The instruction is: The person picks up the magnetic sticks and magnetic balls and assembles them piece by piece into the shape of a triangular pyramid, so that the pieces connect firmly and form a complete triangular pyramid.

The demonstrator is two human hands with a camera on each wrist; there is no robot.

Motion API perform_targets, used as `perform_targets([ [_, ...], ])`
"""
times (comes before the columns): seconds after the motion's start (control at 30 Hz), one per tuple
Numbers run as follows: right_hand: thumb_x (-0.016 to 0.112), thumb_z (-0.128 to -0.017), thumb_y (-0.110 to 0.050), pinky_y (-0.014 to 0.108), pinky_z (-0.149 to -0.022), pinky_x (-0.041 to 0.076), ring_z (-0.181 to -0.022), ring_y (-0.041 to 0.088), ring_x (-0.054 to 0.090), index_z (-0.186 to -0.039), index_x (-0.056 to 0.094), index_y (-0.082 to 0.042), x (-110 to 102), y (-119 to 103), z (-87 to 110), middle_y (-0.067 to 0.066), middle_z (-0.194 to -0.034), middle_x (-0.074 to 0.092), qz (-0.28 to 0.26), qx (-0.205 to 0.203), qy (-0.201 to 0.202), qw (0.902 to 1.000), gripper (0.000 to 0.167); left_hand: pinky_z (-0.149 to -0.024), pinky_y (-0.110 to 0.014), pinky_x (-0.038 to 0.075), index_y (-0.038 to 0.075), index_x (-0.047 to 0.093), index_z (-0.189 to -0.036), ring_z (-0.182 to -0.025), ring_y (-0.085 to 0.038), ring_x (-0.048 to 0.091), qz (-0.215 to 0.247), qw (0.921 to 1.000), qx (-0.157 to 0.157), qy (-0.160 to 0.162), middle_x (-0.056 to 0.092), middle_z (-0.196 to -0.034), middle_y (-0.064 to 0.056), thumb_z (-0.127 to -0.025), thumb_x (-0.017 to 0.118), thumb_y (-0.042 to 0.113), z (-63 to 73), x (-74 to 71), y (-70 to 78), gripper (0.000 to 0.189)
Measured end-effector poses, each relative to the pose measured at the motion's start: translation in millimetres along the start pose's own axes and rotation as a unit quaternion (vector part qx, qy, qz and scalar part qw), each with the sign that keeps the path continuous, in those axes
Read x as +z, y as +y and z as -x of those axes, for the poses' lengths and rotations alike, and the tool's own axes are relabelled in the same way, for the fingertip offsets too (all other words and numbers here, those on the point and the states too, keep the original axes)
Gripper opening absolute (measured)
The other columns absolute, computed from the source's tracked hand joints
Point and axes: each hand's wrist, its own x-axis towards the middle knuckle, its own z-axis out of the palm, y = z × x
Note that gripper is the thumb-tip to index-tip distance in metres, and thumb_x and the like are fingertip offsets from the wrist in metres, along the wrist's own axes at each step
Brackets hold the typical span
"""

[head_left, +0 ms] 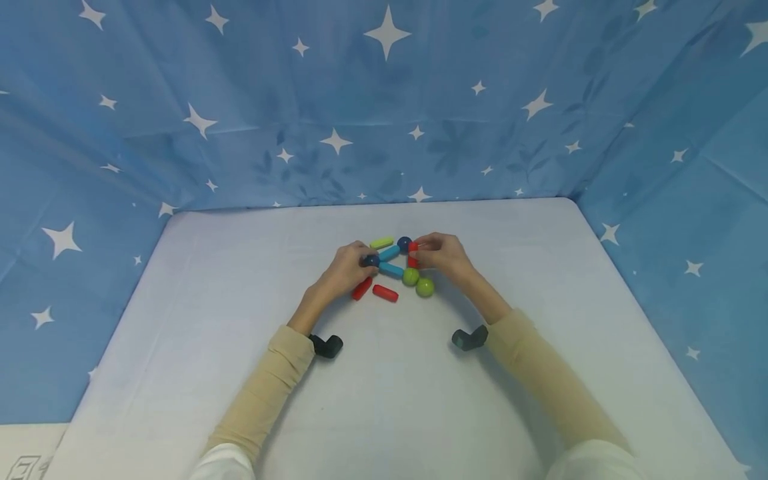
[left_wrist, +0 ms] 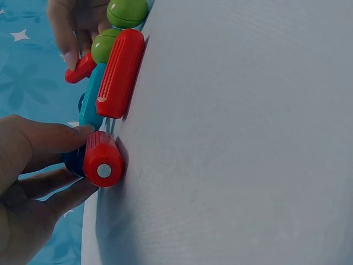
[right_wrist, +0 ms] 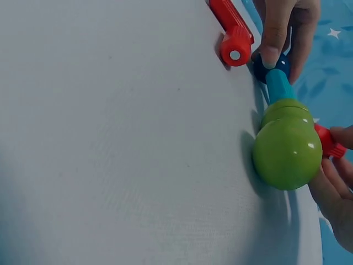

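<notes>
My left hand [head_left: 347,270] grips a dark blue ball [head_left: 373,261] between thumb and fingers. From that ball two light blue rods [head_left: 391,270] fan out, one towards a second dark blue ball [head_left: 405,245], the other towards a green ball [head_left: 411,277]. A red rod [head_left: 413,257] bridges the space between those two balls, pinched by my right hand [head_left: 447,257]. Together the pieces outline a triangle. Beside the green ball lies another green ball [right_wrist: 288,155], close against it. In the left wrist view, a loose red rod [left_wrist: 103,165] with a round pale end disc lies right by my left fingertips.
A second loose red rod [head_left: 385,293] lies in front of the triangle, and a yellow-green rod [head_left: 381,243] behind it. Dark wrist-worn devices [head_left: 327,346] stick out inward at both sleeves. Blue star-patterned cloth [head_left: 384,100] rises behind the white table [head_left: 384,400] and along its sides.
</notes>
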Motion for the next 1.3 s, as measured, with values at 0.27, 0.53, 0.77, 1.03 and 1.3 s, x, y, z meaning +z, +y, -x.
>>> perform_targets([
  [0.27,0.072,-0.096,-0.015,0.040,-0.102,0.056,-0.108,0.031,0.074,-0.133,0.062,0.001,4.4,0.4,-3.0,0.019,-0.128,0.067,-0.020,0.026,-0.003,0.9995,0.041,-0.087,-0.035,0.059,-0.003,0.068,-0.131,-0.100,-0.025,0.065,-0.001,1.0000,-0.007,-0.003,0.065,-0.121,-0.017,-0.093,0.075,0.009,1.2,-1.2,0.8,0.040],
  [0.53,0.072,-0.095,-0.018,0.043,-0.106,0.053,-0.109,0.031,0.073,-0.129,0.065,-0.002,10.0,1.9,-5.6,0.017,-0.125,0.070,0.004,0.047,0.011,0.9988,0.038,-0.084,-0.033,0.058,-0.003,0.068,-0.130,-0.097,-0.023,0.064,-0.006,0.9999,-0.009,-0.003,0.065,-0.120,-0.017,-0.093,0.076,0.009,2.5,-2.4,1.8,0.040],
  [0.77,0.072,-0.095,-0.018,0.043,-0.109,0.051,-0.112,0.030,0.072,-0.130,0.066,-0.002,13.9,1.2,-7.5,0.017,-0.127,0.070,0.021,0.068,0.007,0.9975,0.039,-0.079,-0.031,0.057,-0.002,0.068,-0.130,-0.092,-0.022,0.062,-0.006,0.9999,-0.007,-0.005,0.066,-0.120,-0.017,-0.093,0.076,0.010,2.9,-3.1,0.7,0.040],
  [1.03,0.071,-0.096,-0.019,0.040,-0.103,0.055,-0.110,0.029,0.072,-0.128,0.067,-0.003,15.8,3.0,-9.1,0.016,-0.126,0.069,0.029,0.052,0.007,0.9982,0.036,-0.080,-0.032,0.058,-0.002,0.070,-0.127,-0.095,-0.023,0.064,0.002,0.9999,-0.015,0.002,0.067,-0.117,-0.016,-0.091,0.078,0.010,4.3,-3.1,0.6,0.039],
  [1.3,0.069,-0.098,-0.025,0.039,-0.092,0.060,-0.103,0.028,0.071,-0.129,0.065,-0.006,5.9,1.9,1.7,0.015,-0.122,0.069,0.132,-0.032,-0.032,0.9902,0.036,-0.083,-0.033,0.059,-0.002,0.071,-0.126,-0.095,-0.024,0.065,0.007,0.9999,-0.013,0.003,0.068,-0.116,-0.015,-0.090,0.079,0.010,1.8,-0.5,2.0,0.039],
])
